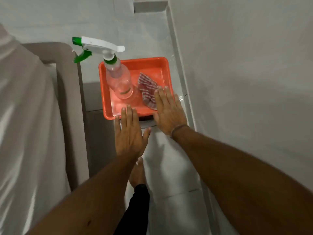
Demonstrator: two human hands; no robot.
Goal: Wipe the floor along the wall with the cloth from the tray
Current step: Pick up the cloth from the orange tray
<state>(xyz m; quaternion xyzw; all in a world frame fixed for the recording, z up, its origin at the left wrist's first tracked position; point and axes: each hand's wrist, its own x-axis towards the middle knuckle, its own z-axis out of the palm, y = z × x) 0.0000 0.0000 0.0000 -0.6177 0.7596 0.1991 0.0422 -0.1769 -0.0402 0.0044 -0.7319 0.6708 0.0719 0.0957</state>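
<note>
An orange tray [149, 62] stands on the pale tiled floor close to the wall on the right. A red-and-white striped cloth [146, 87] lies crumpled in its right half. My right hand [168, 111] is flat with fingers spread, its fingertips over the tray's near right corner, just beside the cloth, holding nothing. In front of the tray's near edge my left hand [129, 133] hovers with fingers apart, also holding nothing.
A clear spray bottle [118, 78] with a white and green trigger stands in the tray's left half. The white wall [237, 82] and its skirting run along the right. A bed or sofa with pale sheets [25, 116] fills the left. My bare foot [137, 173] is on the floor below.
</note>
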